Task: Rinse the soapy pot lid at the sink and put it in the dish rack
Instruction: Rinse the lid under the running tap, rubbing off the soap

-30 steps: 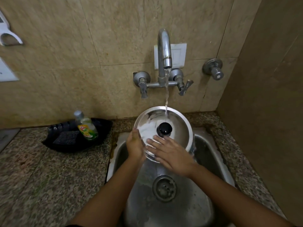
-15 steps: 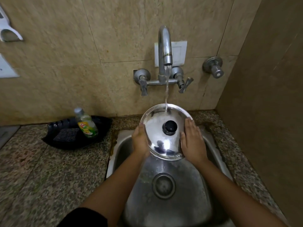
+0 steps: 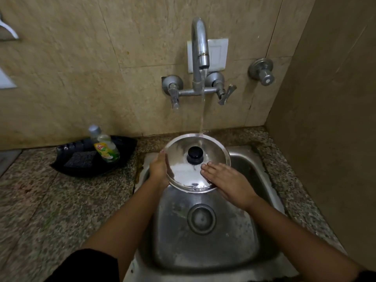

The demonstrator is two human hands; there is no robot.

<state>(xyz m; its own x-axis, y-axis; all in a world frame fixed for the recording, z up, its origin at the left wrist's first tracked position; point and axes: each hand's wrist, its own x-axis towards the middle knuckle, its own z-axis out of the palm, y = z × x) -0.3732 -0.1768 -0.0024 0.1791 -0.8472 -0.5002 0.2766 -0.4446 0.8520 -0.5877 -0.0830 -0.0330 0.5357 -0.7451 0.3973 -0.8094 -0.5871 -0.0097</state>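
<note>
A round steel pot lid (image 3: 183, 151) with a black knob (image 3: 195, 154) is held tilted over the steel sink (image 3: 205, 247). Water from the tap (image 3: 200, 47) falls onto the lid's far rim. My left hand (image 3: 159, 168) grips the lid's left edge. My right hand (image 3: 225, 183) lies flat on the lid's near right surface, fingers spread just below the knob. The lid's top looks shiny with little foam left. No dish rack is in view.
A black tray (image 3: 122, 149) on the granite counter left of the sink holds a dish soap bottle (image 3: 104, 146) and a dark scrub pad (image 3: 80, 159). A wall valve (image 3: 262, 73) sits right of the tap. A brown wall panel closes the right side.
The white foam seen a second ago has washed off the lid. My right hand moved from the lid's right edge back onto its top surface. The lid shifted slightly nearer.
</note>
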